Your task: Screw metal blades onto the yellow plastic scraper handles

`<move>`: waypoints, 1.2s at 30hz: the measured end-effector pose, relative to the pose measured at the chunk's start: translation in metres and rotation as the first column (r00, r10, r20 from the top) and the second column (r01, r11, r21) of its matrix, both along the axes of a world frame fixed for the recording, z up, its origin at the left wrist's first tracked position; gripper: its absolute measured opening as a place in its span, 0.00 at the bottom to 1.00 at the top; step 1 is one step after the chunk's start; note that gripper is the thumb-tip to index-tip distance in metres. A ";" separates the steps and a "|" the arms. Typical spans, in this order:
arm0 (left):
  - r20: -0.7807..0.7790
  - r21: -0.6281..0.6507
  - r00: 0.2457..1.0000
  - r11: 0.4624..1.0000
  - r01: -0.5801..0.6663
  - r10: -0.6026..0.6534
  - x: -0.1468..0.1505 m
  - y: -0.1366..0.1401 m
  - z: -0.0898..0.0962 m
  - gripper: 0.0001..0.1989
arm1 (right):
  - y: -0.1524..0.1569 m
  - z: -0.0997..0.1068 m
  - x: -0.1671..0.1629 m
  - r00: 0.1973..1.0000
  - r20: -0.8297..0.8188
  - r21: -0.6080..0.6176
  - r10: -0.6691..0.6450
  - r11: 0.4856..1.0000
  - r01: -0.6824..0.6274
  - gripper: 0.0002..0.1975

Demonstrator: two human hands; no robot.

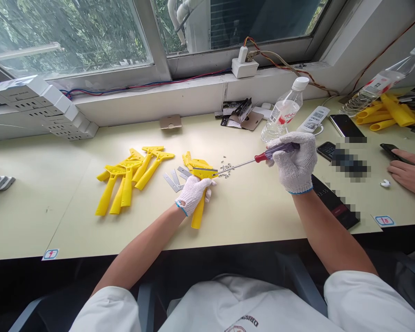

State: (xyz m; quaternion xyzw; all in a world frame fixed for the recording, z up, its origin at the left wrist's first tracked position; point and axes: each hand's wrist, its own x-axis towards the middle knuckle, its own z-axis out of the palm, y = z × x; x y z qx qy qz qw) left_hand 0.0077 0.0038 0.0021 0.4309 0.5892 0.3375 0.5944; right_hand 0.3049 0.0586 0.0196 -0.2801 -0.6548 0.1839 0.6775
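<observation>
My left hand (192,193), in a white knit glove, grips a yellow plastic scraper (199,208) by its handle, with the metal-bladed head pointing away from me. My right hand (295,161), also gloved, holds a screwdriver (263,157) with a red and purple handle. Its thin shaft runs left and its tip sits at the scraper's head, beside a small heap of silver screws (226,167). Loose metal blades (174,178) lie just left of the scraper's head.
A pile of yellow scraper handles (129,177) lies to the left. A water bottle (284,113), phones (346,125) and a remote (314,119) sit to the right. Another person's hand (408,171) rests at the far right, near more yellow parts (389,115). White boxes (44,103) stand at the back left.
</observation>
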 end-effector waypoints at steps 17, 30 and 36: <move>0.025 0.001 1.000 1.000 -0.007 0.007 0.001 0.000 -0.001 0.11 | -0.005 -0.002 0.014 0.929 0.209 0.137 -0.304 0.950 0.280 0.13; 0.032 0.012 0.999 1.000 0.006 -0.006 0.001 -0.002 0.000 0.09 | -0.005 0.007 0.008 0.988 0.138 0.027 -0.067 0.998 0.063 0.10; 0.034 0.006 0.999 1.000 0.010 -0.010 0.000 -0.001 -0.003 0.09 | -0.003 0.001 0.019 0.874 0.286 0.022 -0.393 0.915 0.404 0.16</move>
